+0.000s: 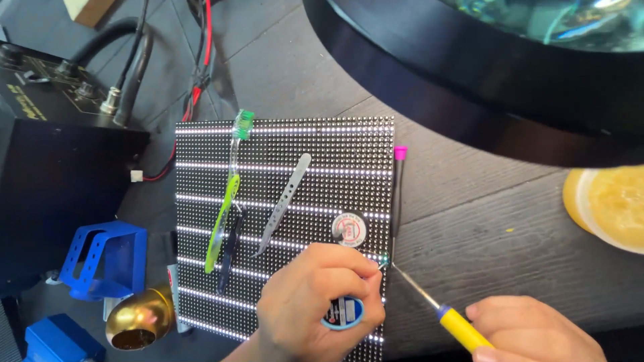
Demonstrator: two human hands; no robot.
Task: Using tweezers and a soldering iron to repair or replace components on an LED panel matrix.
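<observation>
- An electronics repair workshop was indicated by what lay on the dark wood-grain worktop (496, 221).
- A square LED matrix panel (335, 154), lit in white rows, was laid flat at the centre.
- A yellow-handled soldering iron (439, 310) was held with its tip at the panel's right edge.
- Metal tweezers (285, 201), a green-bristled brush (231, 188) and a small round tin (348, 229) were left on the panel.
- A black power supply unit (54, 154) with thick cables and red wires (201, 74) was placed at the left.
- Blue metal brackets (104, 258) were seen beside it.
</observation>
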